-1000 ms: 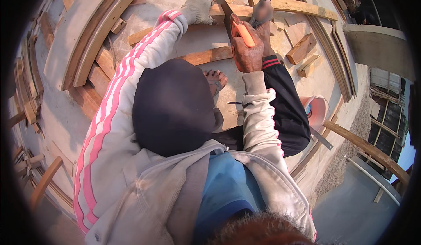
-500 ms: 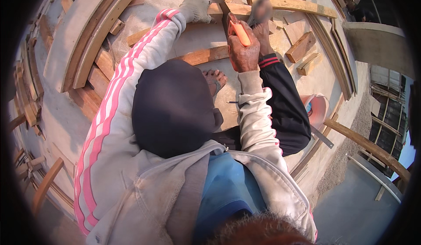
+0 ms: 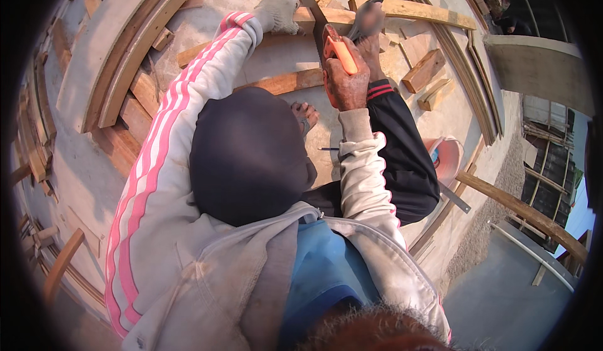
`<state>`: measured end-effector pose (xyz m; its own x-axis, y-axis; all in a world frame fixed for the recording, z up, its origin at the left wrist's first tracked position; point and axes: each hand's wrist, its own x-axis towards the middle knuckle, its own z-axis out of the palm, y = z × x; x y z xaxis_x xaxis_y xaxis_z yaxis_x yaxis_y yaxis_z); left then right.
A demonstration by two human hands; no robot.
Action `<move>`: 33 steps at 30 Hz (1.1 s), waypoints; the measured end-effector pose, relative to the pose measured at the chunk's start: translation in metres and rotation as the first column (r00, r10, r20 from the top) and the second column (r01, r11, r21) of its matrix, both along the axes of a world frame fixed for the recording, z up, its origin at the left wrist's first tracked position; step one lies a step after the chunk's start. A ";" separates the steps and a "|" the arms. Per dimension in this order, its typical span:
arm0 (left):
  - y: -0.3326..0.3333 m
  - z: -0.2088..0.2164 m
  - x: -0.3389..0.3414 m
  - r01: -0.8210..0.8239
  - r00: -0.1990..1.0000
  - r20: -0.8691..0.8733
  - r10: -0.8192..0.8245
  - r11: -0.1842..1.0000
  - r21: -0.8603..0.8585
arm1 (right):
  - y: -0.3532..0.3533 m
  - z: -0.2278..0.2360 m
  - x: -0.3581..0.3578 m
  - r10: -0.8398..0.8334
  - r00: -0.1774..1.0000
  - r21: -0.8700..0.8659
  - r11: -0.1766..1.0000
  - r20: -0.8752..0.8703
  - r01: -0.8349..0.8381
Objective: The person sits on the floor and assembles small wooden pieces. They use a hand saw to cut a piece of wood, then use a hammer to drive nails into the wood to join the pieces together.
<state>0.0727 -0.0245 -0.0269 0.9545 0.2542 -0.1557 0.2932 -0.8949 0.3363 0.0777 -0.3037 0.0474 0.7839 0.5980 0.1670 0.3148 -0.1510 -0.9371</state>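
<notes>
My right hand (image 3: 347, 82) is closed round the orange handle of a handsaw (image 3: 316, 13). Its blade points away from me and lies across a wooden beam (image 3: 338, 17). Just left of the blade, my left hand (image 3: 277, 14), in a pale knitted glove, grips the same beam; its fingertips are partly hidden. My sandalled right foot (image 3: 368, 21) presses on the beam to the right of the saw. A second length of wood (image 3: 292, 81) lies nearer to me, by my other foot (image 3: 305, 113).
Long curved-looking boards (image 3: 135, 53) are stacked at the left, with offcuts around them. Wood blocks (image 3: 424, 70) lie right of my foot. A pink bucket (image 3: 447, 157) stands by my right knee, near a metal strip (image 3: 455, 197). A pole (image 3: 521, 216) slants beyond the edge.
The saw and my right hand have drawn back slightly toward me. My left hand stays on the beam. The whole view has shifted a little.
</notes>
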 end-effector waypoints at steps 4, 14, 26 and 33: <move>0.020 0.009 -0.019 -0.039 0.993 -0.108 0.042 0.999 0.033 | -0.071 0.049 -0.077 -0.003 0.995 -0.078 0.997 -0.098 -0.005; 0.006 0.011 0.002 0.004 0.997 -0.071 -0.003 1.000 0.013 | 0.003 -0.006 -0.007 -0.018 0.999 0.015 1.000 0.040 0.017; 0.000 0.003 -0.009 -0.038 0.998 -0.042 0.042 0.996 0.084 | -0.029 0.013 -0.035 -0.020 0.999 -0.035 0.999 -0.050 0.019; 0.015 0.007 -0.024 -0.077 0.993 -0.088 0.082 0.996 0.051 | -0.086 0.060 -0.079 0.031 0.999 -0.148 0.988 -0.037 -0.036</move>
